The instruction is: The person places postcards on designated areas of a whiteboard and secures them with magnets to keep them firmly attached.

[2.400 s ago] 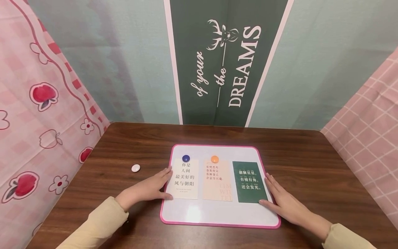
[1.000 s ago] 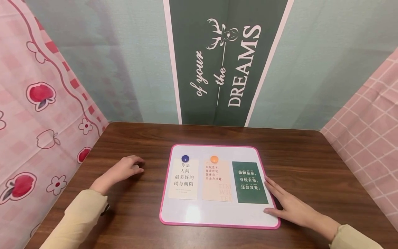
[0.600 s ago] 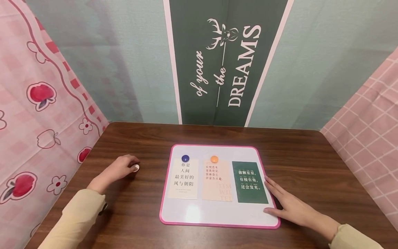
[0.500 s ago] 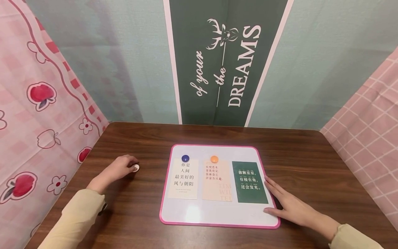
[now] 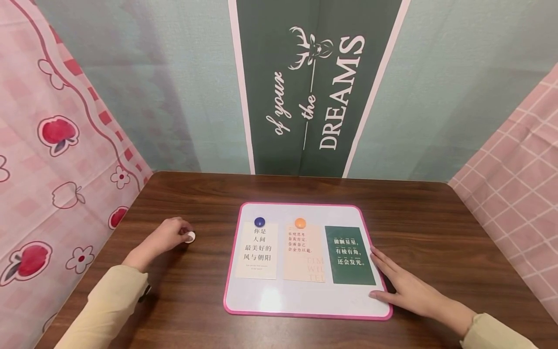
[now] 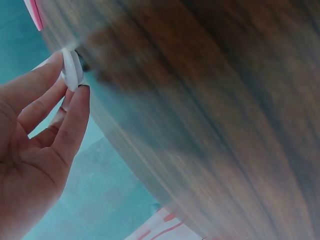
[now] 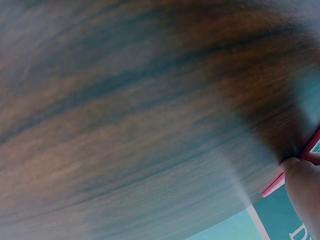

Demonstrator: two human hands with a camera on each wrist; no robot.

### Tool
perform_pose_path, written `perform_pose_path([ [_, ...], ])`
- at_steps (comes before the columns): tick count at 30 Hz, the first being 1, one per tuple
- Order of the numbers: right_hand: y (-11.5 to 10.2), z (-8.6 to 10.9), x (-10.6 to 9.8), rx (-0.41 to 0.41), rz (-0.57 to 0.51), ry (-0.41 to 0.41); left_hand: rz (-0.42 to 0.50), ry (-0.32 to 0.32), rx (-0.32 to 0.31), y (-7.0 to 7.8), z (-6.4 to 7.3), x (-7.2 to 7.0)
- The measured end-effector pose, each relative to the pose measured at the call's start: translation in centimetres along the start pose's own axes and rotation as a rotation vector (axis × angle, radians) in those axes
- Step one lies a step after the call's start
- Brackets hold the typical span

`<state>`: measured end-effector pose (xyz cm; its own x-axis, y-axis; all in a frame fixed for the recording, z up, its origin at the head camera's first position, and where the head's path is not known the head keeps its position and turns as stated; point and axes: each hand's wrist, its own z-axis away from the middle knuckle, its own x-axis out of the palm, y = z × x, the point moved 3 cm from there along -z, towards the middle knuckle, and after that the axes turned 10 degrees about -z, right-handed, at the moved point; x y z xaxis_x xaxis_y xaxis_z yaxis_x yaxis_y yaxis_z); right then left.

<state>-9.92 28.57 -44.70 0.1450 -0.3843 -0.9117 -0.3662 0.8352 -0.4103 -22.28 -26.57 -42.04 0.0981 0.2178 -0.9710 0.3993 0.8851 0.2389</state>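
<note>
My left hand (image 5: 167, 236) pinches a round white magnet (image 5: 190, 237) between thumb and fingertips, left of the whiteboard. In the left wrist view the magnet (image 6: 73, 69) stands tilted on edge, close to the tabletop. My right hand (image 5: 407, 289) rests on the right edge of the pink-rimmed whiteboard (image 5: 305, 300), fingers straight and thumb on the white surface. Beside its fingertips lies a green card (image 5: 351, 264) with white writing. The right wrist view catches only part of the right hand (image 7: 306, 187) at the board's red-pink rim.
A dark blue magnet (image 5: 259, 222) sits at the top of a cream card (image 5: 257, 264). An orange magnet (image 5: 300, 223) sits at the top of a peach card (image 5: 304, 265). The brown wooden table (image 5: 436, 218) meets fabric-covered walls behind and at both sides.
My left hand has left the whiteboard's left edge, moved left and taken hold of the white magnet. My right thumb has slid slightly down, off the green card.
</note>
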Motion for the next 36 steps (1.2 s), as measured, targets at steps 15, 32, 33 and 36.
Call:
perform_pose_path([
  [15,0.0,0.0,-0.1,-0.007,0.003,-0.002,0.09,-0.006,-0.062,1.0,-0.7,0.1],
  [32,0.2,0.0,0.1,-0.002,-0.009,-0.004,0.138,-0.005,-0.077,2.8,-2.4,0.6],
  [33,0.2,0.0,0.1,-0.001,-0.01,-0.004,0.139,-0.001,-0.079,3.0,-2.5,0.6],
  [36,0.2,0.0,0.1,0.002,-0.011,-0.007,0.145,0.011,-0.077,3.3,-2.9,0.6],
])
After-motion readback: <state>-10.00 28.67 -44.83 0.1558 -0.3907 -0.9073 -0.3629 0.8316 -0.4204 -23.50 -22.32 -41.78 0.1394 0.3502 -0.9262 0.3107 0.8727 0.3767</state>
